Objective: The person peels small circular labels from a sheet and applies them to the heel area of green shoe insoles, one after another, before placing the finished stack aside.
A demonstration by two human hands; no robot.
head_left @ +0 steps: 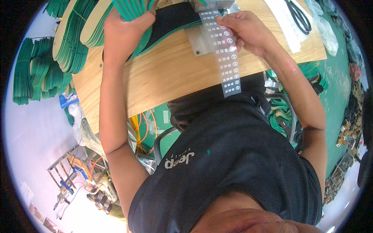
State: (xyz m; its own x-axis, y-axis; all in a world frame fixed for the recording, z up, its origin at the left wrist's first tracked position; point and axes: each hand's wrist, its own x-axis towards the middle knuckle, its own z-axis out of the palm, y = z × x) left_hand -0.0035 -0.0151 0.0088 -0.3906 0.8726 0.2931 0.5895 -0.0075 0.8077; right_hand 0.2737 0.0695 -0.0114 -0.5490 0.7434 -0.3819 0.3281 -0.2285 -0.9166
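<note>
My left hand (126,35) is closed around a bunch of green insoles (134,8) at the table's far edge. Beside it, a black insole with a green underside (176,17) lies on the table, its right end by a metal block (217,5). My right hand (248,33) pinches a clear film strip with rows of white printed labels (229,72) between thumb and fingers. From the metal block the strip runs toward me, and its near end hangs past the table edge. Under the strip is a flat metal plate (198,40).
Stacked cream and green insoles (72,37) stand at the wooden table's (155,79) left, with more green ones (33,72) beyond. Black-handled scissors (299,17) lie on white sheets (285,27) at the right. Further insoles (279,110) sit below the table by a chair frame.
</note>
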